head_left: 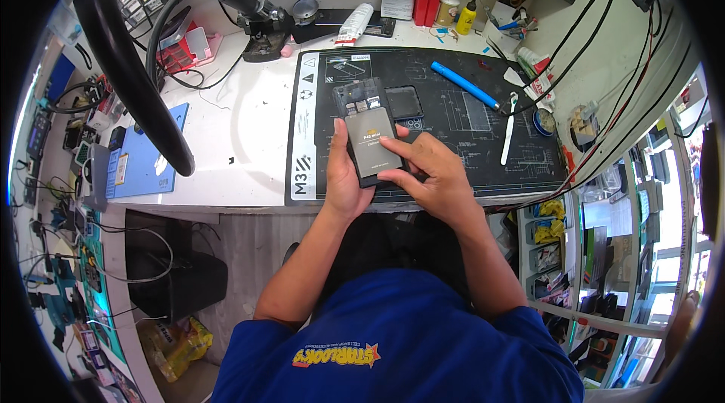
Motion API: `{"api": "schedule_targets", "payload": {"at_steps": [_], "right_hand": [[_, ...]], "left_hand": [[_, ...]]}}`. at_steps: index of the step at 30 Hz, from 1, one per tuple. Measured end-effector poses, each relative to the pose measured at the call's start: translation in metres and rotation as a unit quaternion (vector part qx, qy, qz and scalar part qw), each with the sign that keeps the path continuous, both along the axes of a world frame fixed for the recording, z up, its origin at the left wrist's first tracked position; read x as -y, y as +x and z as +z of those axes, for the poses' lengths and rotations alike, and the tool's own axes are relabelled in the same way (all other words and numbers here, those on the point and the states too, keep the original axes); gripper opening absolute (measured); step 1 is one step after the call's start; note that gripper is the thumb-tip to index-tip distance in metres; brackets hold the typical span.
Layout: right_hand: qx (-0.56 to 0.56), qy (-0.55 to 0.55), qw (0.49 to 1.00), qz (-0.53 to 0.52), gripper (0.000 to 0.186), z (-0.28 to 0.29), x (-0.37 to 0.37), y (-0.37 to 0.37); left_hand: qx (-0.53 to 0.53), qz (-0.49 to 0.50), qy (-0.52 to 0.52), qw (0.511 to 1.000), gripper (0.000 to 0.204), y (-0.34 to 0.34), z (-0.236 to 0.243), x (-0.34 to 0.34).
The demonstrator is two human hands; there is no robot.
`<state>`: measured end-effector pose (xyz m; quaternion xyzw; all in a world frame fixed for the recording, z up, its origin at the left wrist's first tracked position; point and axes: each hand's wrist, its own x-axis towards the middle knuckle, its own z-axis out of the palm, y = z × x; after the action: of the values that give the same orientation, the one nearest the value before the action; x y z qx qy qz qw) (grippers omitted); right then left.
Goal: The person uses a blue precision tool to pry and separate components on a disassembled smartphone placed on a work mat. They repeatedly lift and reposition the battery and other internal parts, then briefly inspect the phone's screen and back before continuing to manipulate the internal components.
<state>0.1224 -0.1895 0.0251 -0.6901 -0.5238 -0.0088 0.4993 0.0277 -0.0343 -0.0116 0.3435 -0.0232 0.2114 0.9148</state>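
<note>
One blue mat (160,152) lies at the left of the white worktop (238,120), with a thick black tube (132,63) arching above it. Further right, on the near side of a black printed mat (483,150), the left hand (349,176) is curled around an opened phone (358,92), thumb along its left edge and palm underneath. The phone sits tilted in that hand, its exposed inner parts at the far end; a grey battery (370,152) covers its nearer part, though whether it is fully seated cannot be told. From the right, the right hand (438,176) reaches over, half open, thumb and forefinger parted and touching the battery; a firm grip cannot be made out. Just beyond the phone lies a dark rectangular panel (405,101). Farther right are a blue cylindrical tool (464,86), a slim white tool (509,131) and a round tin (542,122).
</note>
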Motion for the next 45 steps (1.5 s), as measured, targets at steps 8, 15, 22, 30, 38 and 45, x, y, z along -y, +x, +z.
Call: {"api": "schedule_targets", "payload": {"at_steps": [8, 15, 22, 30, 38, 45], "right_hand": [[0.030, 0.007, 0.999, -0.039, 0.041, -0.010, -0.004, -0.001], [-0.125, 0.076, 0.988, -0.054, 0.027, -0.018, 0.011, 0.001], [-0.187, 0.087, 0.962, -0.176, 0.021, -0.023, 0.060, 0.046], [-0.060, 0.003, 0.970, -0.234, 0.029, -0.027, 0.059, 0.103], [0.228, -0.226, 0.891, -0.322, 0.033, -0.040, 0.029, 0.186], [0.212, -0.209, 0.903, -0.310, 0.030, -0.028, 0.023, 0.182]], "left_hand": [[-0.080, 0.021, 0.029, 0.996, 0.051, 0.002, -0.001, 0.000], [-0.131, 0.014, 0.102, 0.986, 0.049, -0.003, 0.016, 0.001], [-0.277, -0.009, 0.312, 0.909, 0.053, -0.039, 0.050, -0.065], [-0.277, -0.150, 0.612, 0.725, 0.055, 0.009, 0.069, -0.059], [-0.181, -0.025, 0.780, 0.599, 0.050, 0.021, 0.057, -0.040], [-0.150, 0.128, 0.791, 0.579, 0.040, 0.006, 0.026, -0.023]]}}
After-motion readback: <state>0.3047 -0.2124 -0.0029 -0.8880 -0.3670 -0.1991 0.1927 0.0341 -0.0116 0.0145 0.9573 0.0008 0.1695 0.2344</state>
